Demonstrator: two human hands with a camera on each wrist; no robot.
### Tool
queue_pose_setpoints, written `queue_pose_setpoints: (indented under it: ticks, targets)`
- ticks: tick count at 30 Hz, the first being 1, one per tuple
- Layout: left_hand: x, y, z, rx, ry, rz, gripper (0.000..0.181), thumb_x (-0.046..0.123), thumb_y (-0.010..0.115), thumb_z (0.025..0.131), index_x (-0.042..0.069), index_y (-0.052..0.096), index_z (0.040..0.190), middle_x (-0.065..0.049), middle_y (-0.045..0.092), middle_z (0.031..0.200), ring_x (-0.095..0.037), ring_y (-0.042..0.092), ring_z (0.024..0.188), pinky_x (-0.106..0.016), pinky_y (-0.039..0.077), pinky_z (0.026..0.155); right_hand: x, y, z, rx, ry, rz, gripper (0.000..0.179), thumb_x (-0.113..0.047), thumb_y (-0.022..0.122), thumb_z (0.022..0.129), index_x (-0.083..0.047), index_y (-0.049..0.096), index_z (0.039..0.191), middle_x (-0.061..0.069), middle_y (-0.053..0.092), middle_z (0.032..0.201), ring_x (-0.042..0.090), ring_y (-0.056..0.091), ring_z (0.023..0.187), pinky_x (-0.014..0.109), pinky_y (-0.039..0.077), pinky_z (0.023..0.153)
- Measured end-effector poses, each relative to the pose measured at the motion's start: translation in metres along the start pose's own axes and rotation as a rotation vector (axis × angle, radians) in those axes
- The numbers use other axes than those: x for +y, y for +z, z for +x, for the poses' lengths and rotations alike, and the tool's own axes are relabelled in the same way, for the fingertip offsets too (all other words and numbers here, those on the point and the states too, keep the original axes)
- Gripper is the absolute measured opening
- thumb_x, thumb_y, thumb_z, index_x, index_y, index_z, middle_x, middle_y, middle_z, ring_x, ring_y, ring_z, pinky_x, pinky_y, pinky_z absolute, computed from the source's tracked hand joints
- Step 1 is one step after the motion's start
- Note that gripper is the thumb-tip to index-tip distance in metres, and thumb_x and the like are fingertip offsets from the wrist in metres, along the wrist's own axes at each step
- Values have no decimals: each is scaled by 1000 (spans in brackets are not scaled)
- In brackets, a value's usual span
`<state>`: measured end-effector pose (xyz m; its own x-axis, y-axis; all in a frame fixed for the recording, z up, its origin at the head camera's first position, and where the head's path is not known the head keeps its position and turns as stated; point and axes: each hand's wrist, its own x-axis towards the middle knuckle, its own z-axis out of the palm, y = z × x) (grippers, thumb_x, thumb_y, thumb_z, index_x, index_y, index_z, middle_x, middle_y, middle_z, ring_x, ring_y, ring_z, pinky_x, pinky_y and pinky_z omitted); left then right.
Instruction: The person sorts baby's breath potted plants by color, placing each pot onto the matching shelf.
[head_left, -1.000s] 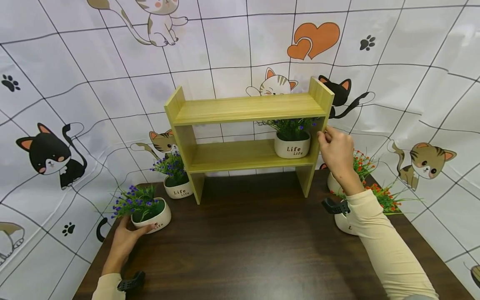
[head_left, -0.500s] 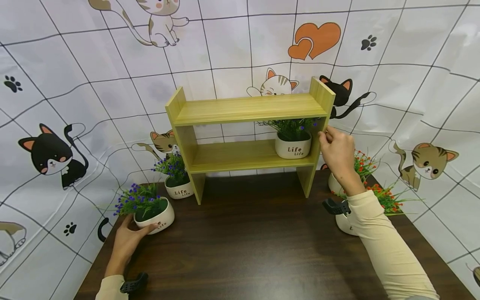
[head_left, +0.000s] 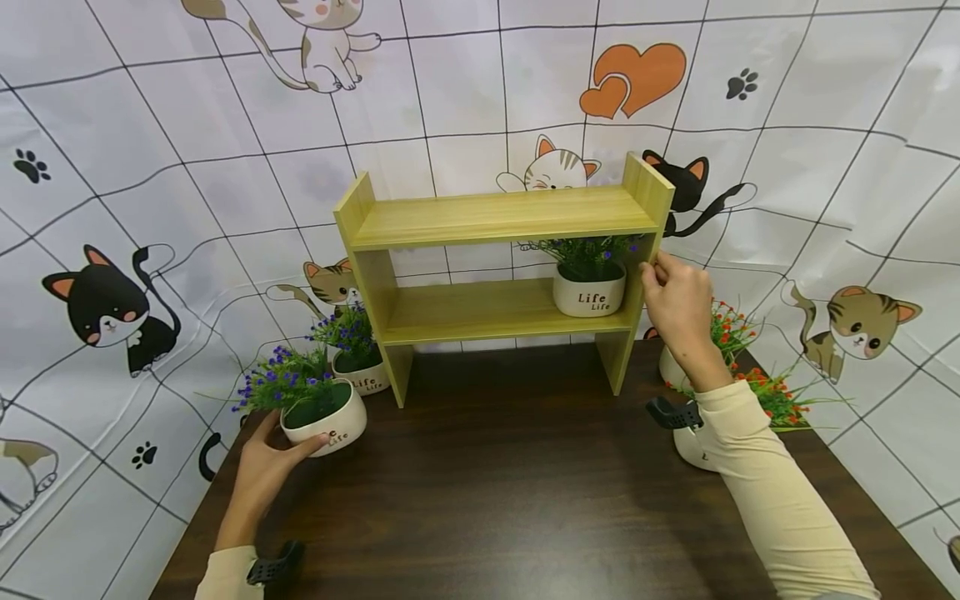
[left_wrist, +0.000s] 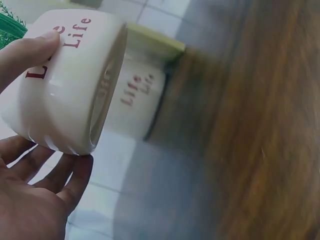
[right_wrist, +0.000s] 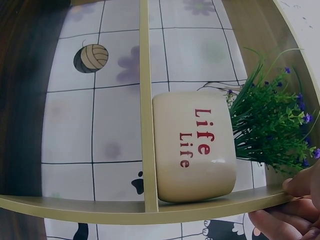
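Note:
My left hand [head_left: 261, 468] grips a white "Life" flowerpot [head_left: 347, 423] with purple flowers, thumb on its front and fingers underneath. The left wrist view shows the pot's [left_wrist: 70, 95] base raised clear of the dark tabletop, tilted. Behind it, beside the shelf's left leg, stands a similar purple-flowered pot [head_left: 372, 381]. My right hand [head_left: 681, 304] pinches the front edge of the right side panel of a yellow wooden two-tier shelf [head_left: 495, 215]. On the lower tier, at the right end, sits another purple-flowered pot [right_wrist: 197, 147].
Two pots with red-orange flowers stand at the table's right, a front one [head_left: 693, 446] and a rear one [head_left: 671, 367], partly hidden by the right arm. The dark wooden table [head_left: 487, 483] extends before the shelf. A cat-printed wall covering [head_left: 450, 83] closes off the back.
My left hand has raised the purple-flowered pot and carried it right and toward the shelf, so it now overlaps the pot behind. The right hand stays at the shelf panel.

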<state>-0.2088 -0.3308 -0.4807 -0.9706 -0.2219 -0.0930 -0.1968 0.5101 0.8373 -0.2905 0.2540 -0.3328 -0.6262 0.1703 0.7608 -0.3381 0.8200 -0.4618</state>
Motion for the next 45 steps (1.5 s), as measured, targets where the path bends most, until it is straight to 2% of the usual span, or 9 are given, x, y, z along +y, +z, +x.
queue_pose_setpoints:
  ticks: [5,8,12,15,18,28,34,41,45]
  targets:
    - [22,3,-8,-6,34,30,123,54,85,88,8,9,172,-30,24,173,-51,28,158,-72,32,121,0,1,1,0,-5,-5,18,-5,67,102,8,79,103,14,59,53,-11,28,41,16,21,43]
    - [33,7,-12,2,93,21,116,52,86,88,8,18,171,-29,36,168,-48,39,153,-69,40,117,0,1,1,-2,-8,-9,17,-4,67,102,8,79,100,14,59,53,-10,28,41,16,21,43]
    - [46,13,-16,18,196,12,98,48,86,89,9,36,165,-23,56,152,-41,61,135,-44,60,99,1,1,2,-6,-10,-18,17,-4,66,102,7,77,93,11,54,50,-9,27,40,18,20,43]
    - [57,17,-19,24,250,16,88,45,87,89,10,45,158,-21,61,145,-37,66,126,-24,59,84,1,1,2,-7,-8,-19,17,-3,66,102,6,76,91,8,51,49,-8,27,40,18,20,43]
    - [68,21,-22,24,294,5,83,42,88,89,11,49,155,-20,63,144,-35,66,125,-18,55,80,1,1,2,-4,-11,-23,18,-2,66,101,6,74,87,8,49,49,-6,28,41,19,21,44]
    - [98,35,-22,-11,363,-98,82,34,90,88,15,49,156,-14,63,146,-21,66,118,-20,58,82,0,1,2,-6,-5,-10,18,-4,66,102,9,77,96,10,52,50,-7,28,41,19,21,44]
    - [114,44,-17,-19,392,-190,92,28,92,87,14,40,162,-14,56,155,-28,63,128,-16,57,85,1,1,1,-5,-7,-5,18,-4,66,102,10,78,100,14,58,53,-9,29,42,17,22,44]
    - [137,52,-16,-35,407,-228,87,28,92,85,11,47,157,-13,60,149,-30,56,141,-49,50,112,1,1,0,4,-11,-6,17,-3,67,101,8,78,95,13,57,51,-8,30,42,18,22,45]
    - [146,57,-14,-43,426,-237,86,29,92,85,13,48,157,-11,61,149,-27,58,139,-42,52,109,2,2,1,9,-20,-7,17,-4,67,101,7,78,94,12,55,50,-10,27,41,18,22,45]
